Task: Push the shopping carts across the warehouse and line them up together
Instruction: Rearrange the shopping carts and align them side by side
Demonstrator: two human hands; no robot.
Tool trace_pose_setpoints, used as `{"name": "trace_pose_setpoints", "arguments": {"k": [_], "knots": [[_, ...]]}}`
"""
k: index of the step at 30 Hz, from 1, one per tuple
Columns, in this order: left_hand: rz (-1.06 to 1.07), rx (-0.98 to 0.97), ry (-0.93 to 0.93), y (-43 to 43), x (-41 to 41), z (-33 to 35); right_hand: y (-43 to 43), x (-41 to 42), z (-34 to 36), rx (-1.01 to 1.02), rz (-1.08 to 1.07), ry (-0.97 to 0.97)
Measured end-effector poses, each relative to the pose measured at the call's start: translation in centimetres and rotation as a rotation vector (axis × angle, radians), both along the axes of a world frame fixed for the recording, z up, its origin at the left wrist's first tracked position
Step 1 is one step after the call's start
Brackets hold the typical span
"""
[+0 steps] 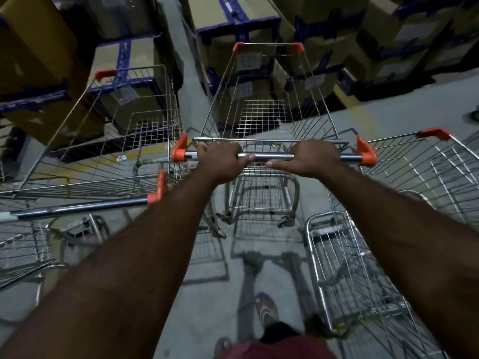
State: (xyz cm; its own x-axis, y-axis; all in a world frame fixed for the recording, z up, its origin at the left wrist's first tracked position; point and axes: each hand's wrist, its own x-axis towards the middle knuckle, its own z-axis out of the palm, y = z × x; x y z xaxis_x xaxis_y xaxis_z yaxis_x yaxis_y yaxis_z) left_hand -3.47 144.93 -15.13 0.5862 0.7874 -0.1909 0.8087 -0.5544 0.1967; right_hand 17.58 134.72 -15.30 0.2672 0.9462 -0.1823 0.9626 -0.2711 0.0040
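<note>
- Step in hand: the middle shopping cart (261, 120) is being steered into the gap between two parked ones. The left cart (90, 156) is just beside it, angled slightly. The right cart (404, 167) is close on the other side.
- The left hand (220, 159) and right hand (308, 158) both grip the chrome handle bar (269, 156), fingers curled over it and thumbs pointing inward. The hands sit near each other, between the orange end caps.
- The middle cart's nose points at stacked cardboard boxes (233, 19) bound with blue tape, apparently not far ahead.
- Next move, as I judge it: a short, straight push, then a stop once this handle is level with the neighbours' handles. The gaps look tight, so the cart must be kept from snagging either side.
- Hard to make out: the front wheels are hidden under the basket. Both side carts are cut off by the frame edges. The picture is dim and motion-blurred, so the exact clearance from the boxes cannot be told.
- One sandalled foot (267, 309) shows on the concrete floor (207, 307).
</note>
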Motion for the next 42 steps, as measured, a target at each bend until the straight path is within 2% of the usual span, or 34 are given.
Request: {"name": "trace_pose_setpoints", "arguments": {"k": [19,29,42], "knots": [[-0.093,0.026,-0.053,-9.3,-5.8,-0.5,-11.2,-6.3,-0.5,0.012,-0.080,-0.023],[-0.159,0.032,-0.021,-14.0,-8.4,0.0,-17.1,-9.9,0.5,0.006,-0.110,-0.051],[-0.131,0.014,0.027,-21.8,-14.1,0.3,-23.7,-14.6,0.1,0.016,-0.068,-0.055]]}}
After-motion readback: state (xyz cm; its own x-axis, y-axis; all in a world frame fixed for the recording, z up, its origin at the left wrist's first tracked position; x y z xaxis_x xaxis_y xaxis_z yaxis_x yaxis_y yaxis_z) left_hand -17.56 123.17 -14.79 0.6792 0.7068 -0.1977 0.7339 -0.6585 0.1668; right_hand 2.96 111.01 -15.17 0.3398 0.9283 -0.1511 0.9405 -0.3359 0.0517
